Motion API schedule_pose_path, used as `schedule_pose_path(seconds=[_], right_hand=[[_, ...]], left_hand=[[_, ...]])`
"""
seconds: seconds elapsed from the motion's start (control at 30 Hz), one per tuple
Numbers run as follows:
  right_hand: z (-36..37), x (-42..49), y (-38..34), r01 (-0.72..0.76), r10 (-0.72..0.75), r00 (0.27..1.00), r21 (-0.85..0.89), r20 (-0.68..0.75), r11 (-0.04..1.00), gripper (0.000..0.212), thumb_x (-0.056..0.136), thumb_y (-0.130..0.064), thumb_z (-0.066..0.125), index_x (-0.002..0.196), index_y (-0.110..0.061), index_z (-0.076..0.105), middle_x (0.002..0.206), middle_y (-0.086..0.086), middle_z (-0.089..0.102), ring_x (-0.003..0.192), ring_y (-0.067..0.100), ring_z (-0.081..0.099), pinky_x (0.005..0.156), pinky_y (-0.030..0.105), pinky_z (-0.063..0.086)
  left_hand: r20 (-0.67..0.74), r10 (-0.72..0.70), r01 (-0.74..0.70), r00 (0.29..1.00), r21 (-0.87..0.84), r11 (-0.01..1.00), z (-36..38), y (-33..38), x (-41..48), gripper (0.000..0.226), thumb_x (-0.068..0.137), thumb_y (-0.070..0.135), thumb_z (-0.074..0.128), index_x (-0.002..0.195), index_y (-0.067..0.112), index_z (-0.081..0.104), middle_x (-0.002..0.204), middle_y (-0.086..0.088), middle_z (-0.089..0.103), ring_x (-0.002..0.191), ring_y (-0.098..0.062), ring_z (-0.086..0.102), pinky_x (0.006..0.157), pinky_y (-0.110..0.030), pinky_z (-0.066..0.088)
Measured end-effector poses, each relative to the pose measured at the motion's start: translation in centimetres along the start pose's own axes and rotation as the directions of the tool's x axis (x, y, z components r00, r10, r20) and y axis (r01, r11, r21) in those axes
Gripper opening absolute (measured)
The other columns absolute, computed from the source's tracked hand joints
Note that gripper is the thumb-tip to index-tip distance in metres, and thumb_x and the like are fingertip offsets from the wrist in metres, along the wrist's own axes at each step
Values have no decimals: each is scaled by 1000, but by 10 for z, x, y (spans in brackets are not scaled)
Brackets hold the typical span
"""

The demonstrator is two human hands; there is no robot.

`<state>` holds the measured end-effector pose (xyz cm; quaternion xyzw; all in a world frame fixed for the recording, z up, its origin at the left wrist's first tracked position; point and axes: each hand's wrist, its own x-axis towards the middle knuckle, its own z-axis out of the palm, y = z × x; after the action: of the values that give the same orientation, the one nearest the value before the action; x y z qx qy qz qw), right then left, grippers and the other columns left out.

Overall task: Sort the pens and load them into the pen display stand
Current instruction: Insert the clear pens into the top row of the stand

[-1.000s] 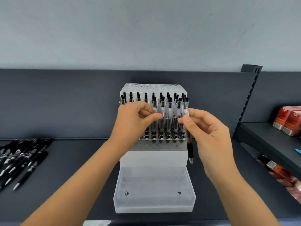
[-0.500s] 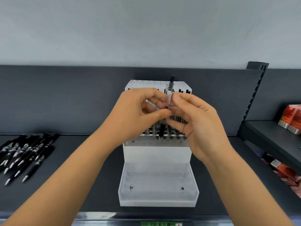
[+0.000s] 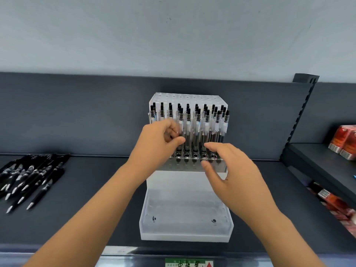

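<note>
Left hand fingers curled, clear black-capped pen in transparent acrylic stand pinched; right hand fingers loosely spread, nothing held.

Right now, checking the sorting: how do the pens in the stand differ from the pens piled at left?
The stand pens have clear barrels; the piled pens are black. The stand pens stand upright in holes; the piled pens lie loose on the shelf. Both have black parts.

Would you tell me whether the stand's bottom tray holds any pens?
Empty: the tray shows only its clear floor and two dark marks.
</note>
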<state>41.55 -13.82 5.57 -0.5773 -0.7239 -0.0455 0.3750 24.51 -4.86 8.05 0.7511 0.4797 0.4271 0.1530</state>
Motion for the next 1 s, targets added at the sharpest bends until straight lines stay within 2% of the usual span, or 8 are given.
schedule_pose_path(seconds=[0.07, 0.13, 0.23, 0.37, 0.5, 0.67, 0.83, 1.0], right_hand=[[1, -4, -2, 31, -28, 999, -95, 29, 995, 40, 92, -35, 58, 130, -25, 53, 120, -13, 59, 112, 7, 53, 87, 9, 30], [4, -7, -5, 86, -86, 996, -169, 6, 982, 40, 87, -35, 60, 125, -21, 57, 112, -8, 64, 102, 12, 60, 80, 15, 40], [8, -9, -12, 154, -163, 986, -191, -34, 969, 43, 83, -34, 59, 121, -16, 61, 107, -3, 67, 96, 16, 65, 76, 23, 51], [22, -7, -27, 256, -258, 965, -49, -39, 965, 42, 86, -31, 56, 125, -14, 59, 111, -1, 64, 102, 14, 57, 88, 17, 42], [55, -4, -60, 312, -308, 950, 149, -49, 938, 40, 88, -27, 57, 126, -13, 58, 114, 0, 62, 106, 14, 54, 94, 18, 35], [106, -6, -138, 354, -375, 927, 262, 33, 898, 40, 88, -29, 55, 126, -18, 59, 114, -5, 63, 101, 13, 57, 81, 18, 43], [167, -6, -232, 355, -408, 904, 306, 130, 884, 36, 89, -33, 52, 124, -26, 56, 113, -14, 60, 98, 7, 56, 73, 17, 45], [238, -1, -330, 135, -327, 907, 552, 266, 823, 31, 90, -37, 58, 120, -38, 56, 110, -30, 54, 105, -6, 51, 85, 14, 44]], left_hand=[[1, -20, 20, 1000, 74, 997, 0, 0, -4, 12, 83, 29, 73, 87, 22, 64, 76, 12, 64, 67, 0, 58, 66, -11, 49], [19, -15, 12, 1000, 150, 989, -2, 0, -12, 16, 84, 35, 72, 90, 22, 65, 79, 14, 65, 74, -2, 60, 74, -26, 53], [10, 60, -59, 998, 333, 941, -13, 4, -34, 25, 88, 43, 63, 103, 23, 63, 91, 15, 63, 88, -8, 59, 77, -33, 52], [-20, 150, -107, 988, 609, 786, -44, -8, -77, 42, 89, 55, 51, 108, 19, 64, 97, 5, 66, 87, -19, 62, 69, -35, 53], [-43, 34, 11, 999, 770, 638, -84, -39, -124, 59, 86, 61, 43, 111, 13, 66, 97, 0, 68, 83, -23, 64, 70, -37, 55], [-86, -166, 157, 982, 862, 482, -156, -90, -173, 66, 84, 69, 34, 107, 16, 65, 95, 4, 66, 83, -20, 63, 71, -34, 54], [-139, -270, 237, 953, 895, 377, -243, -168, -209, 75, 83, 73, 25, 108, 16, 66, 96, 2, 69, 83, -22, 65, 70, -36, 54], [-160, -305, 272, 939, 888, 370, -328, -252, -224, 76, 86, 75, 29, 124, 17, 59, 114, 1, 66, 99, -22, 64, 76, -36, 53]])
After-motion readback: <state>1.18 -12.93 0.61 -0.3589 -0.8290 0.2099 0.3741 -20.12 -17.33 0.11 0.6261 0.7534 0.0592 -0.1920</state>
